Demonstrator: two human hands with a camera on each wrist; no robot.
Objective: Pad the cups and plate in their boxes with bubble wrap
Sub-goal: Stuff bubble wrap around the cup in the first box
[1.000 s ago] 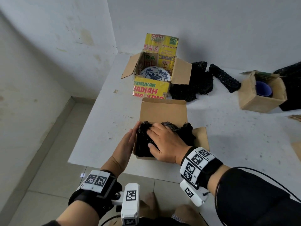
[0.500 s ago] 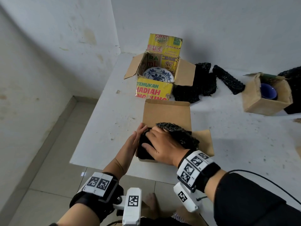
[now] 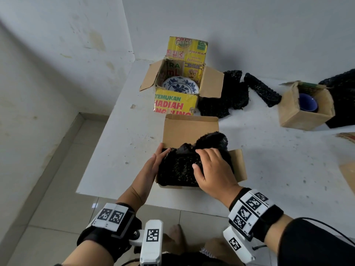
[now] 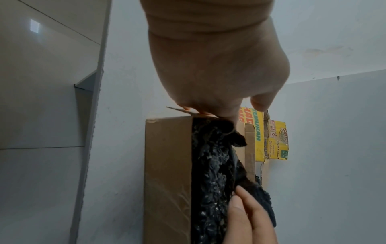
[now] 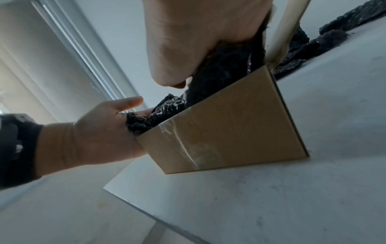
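A brown box [image 3: 190, 129] stands near the table's front edge, stuffed with black bubble wrap [image 3: 176, 167] that hides whatever is inside. My left hand [image 3: 153, 164] lies flat against the box's left side, fingers straight along its rim. My right hand [image 3: 213, 169] presses on the wrap over the right half, thumb spread. In the left wrist view its fingers [image 4: 244, 219] lie straight on the wrap [image 4: 211, 173]. A blue-patterned plate [image 3: 179, 86] sits bare in the yellow box [image 3: 174, 104]. A blue cup [image 3: 307, 101] sits bare in a small brown box [image 3: 299, 118].
Loose black bubble wrap [image 3: 224, 98] and a rolled piece [image 3: 263, 91] lie behind the near box, with more wrap [image 3: 342, 96] at the far right. Flat cardboard [image 3: 347, 173] lies at the right edge. The white table [image 3: 123, 150] ends just before the near box.
My right hand has slid from the left-middle of the wrap to its right half. A fold of wrap now humps up behind my fingers. The left hand stays against the box's side.
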